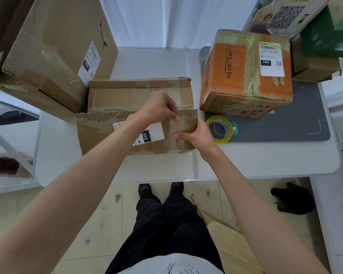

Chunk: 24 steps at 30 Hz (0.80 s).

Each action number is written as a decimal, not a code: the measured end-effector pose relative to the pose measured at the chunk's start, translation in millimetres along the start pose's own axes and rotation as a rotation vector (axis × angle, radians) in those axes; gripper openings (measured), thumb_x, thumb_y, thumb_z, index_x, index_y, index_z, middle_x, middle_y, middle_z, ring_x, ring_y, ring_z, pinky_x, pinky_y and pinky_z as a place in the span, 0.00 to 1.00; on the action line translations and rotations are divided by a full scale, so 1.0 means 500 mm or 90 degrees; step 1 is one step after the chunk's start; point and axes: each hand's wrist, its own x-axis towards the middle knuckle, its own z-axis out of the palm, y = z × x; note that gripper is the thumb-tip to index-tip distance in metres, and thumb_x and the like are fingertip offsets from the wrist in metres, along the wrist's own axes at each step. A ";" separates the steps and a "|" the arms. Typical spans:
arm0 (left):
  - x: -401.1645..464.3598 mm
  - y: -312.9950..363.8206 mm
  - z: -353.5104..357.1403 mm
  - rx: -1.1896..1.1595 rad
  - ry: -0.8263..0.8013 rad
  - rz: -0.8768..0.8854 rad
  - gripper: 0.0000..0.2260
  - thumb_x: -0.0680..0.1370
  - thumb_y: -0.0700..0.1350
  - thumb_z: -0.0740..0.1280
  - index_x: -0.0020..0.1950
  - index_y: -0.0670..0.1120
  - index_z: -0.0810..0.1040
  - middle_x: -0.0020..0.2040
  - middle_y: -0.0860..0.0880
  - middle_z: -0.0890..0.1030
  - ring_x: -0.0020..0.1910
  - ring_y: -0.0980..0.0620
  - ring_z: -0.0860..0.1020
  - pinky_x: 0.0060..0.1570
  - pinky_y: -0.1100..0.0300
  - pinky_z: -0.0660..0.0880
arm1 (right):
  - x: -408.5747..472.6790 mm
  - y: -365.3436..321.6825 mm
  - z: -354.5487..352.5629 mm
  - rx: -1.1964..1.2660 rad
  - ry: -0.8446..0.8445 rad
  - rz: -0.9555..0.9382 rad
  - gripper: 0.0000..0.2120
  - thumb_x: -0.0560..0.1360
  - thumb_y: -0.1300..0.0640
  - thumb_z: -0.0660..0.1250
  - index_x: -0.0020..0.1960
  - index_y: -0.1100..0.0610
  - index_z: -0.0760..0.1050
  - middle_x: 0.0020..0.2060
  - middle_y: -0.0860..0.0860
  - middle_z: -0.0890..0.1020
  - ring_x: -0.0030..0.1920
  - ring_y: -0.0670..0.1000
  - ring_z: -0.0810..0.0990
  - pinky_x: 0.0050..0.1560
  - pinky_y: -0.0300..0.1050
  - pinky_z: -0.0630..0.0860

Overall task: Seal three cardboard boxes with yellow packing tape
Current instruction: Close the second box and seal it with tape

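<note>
A flat brown cardboard box [111,135] with a torn near flap and a white label lies on the white table in front of me. My left hand [158,108] pinches a strip of tape at the flap seam near the box's right end. My right hand [194,135] presses its fingers on the box's right side, over the same strip. A roll of yellow packing tape [220,129] lies on the grey mat just right of the box. An orange box [246,74] with tape across it stands behind the roll. A large brown box [53,46] leans at the left.
The grey mat [285,119] covers the table's right part. More boxes [305,20] are stacked at the back right. A small teal object [234,128] lies beside the roll. A black thing [291,200] sits on the floor under the table, and a wooden seat [232,248] stands by my legs.
</note>
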 end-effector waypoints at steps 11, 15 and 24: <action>-0.050 -0.090 0.007 0.091 0.202 0.116 0.25 0.79 0.58 0.68 0.75 0.52 0.73 0.78 0.49 0.68 0.78 0.49 0.64 0.79 0.49 0.55 | 0.040 0.113 -0.116 -0.539 0.308 0.051 0.17 0.76 0.58 0.72 0.63 0.58 0.77 0.66 0.58 0.72 0.67 0.60 0.68 0.67 0.53 0.67; -0.062 -0.149 0.009 0.276 0.033 0.088 0.52 0.63 0.78 0.64 0.82 0.60 0.51 0.83 0.52 0.41 0.82 0.48 0.40 0.79 0.43 0.36 | 0.057 0.139 -0.108 -0.726 0.265 0.067 0.15 0.76 0.60 0.72 0.63 0.57 0.79 0.66 0.56 0.77 0.68 0.61 0.67 0.62 0.54 0.65; -0.067 -0.210 0.038 0.303 -0.044 0.117 0.64 0.56 0.81 0.65 0.83 0.56 0.42 0.82 0.55 0.35 0.81 0.49 0.34 0.78 0.46 0.36 | -0.015 0.085 -0.091 -0.413 0.318 -0.010 0.13 0.76 0.65 0.69 0.60 0.59 0.77 0.58 0.54 0.77 0.59 0.58 0.75 0.60 0.55 0.70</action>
